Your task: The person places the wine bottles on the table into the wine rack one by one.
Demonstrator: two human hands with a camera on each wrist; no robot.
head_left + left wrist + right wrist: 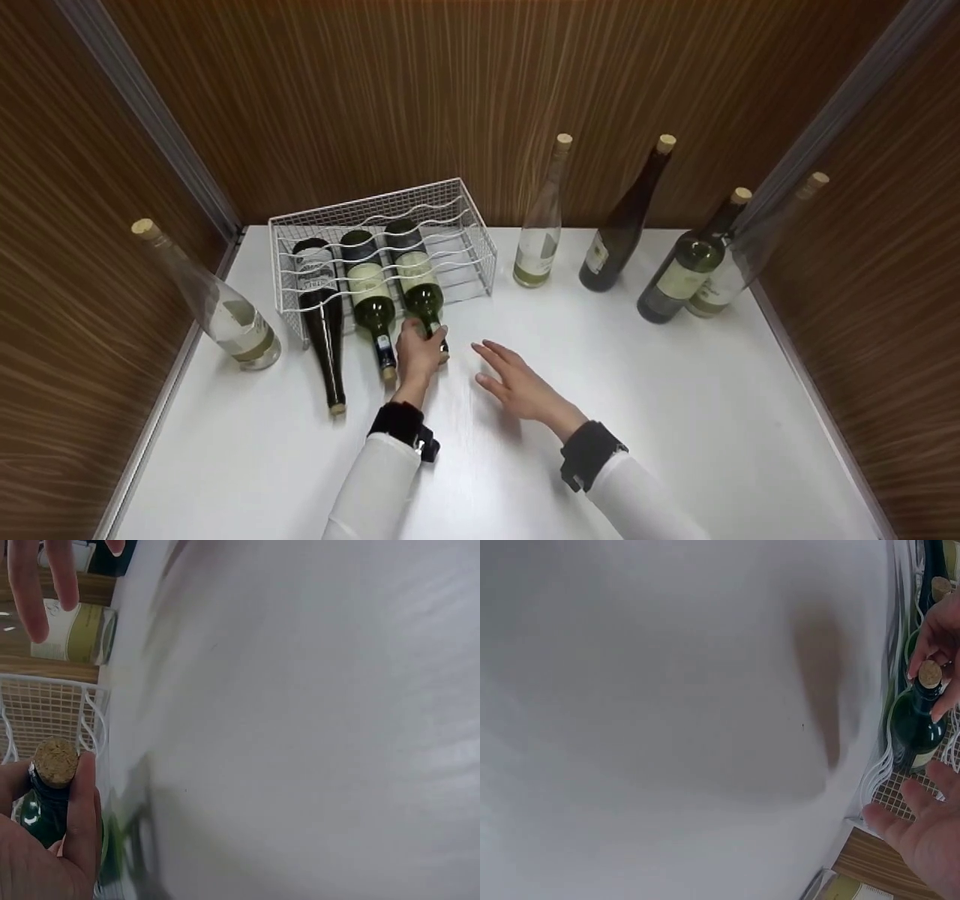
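Observation:
A white wire wine rack (pixel 487 259) holds three corked wine bottles on their sides, necks toward me. My left hand (pixel 418 352) grips the neck of the rightmost green bottle (pixel 421 294); in the left wrist view its cork (pixel 56 762) shows between thumb and fingers. Beside it lies another green bottle (pixel 369 289), then a darker, longer-necked bottle (pixel 324 330) at the rack's left. My right hand (pixel 525 388) hovers over the table right of that neck, fingers spread and holding nothing. In the right wrist view, its fingers (pixel 919 799) appear near the rack.
A clear bottle (pixel 244 334) stands left of the rack. To the right stand another clear bottle (pixel 536 251), a dark brown bottle (pixel 615 247), a green bottle (pixel 679 281) and, partly behind it, a clear bottle (pixel 750 251). Wood-grain panels (pixel 337 97) enclose the white table (pixel 675 420).

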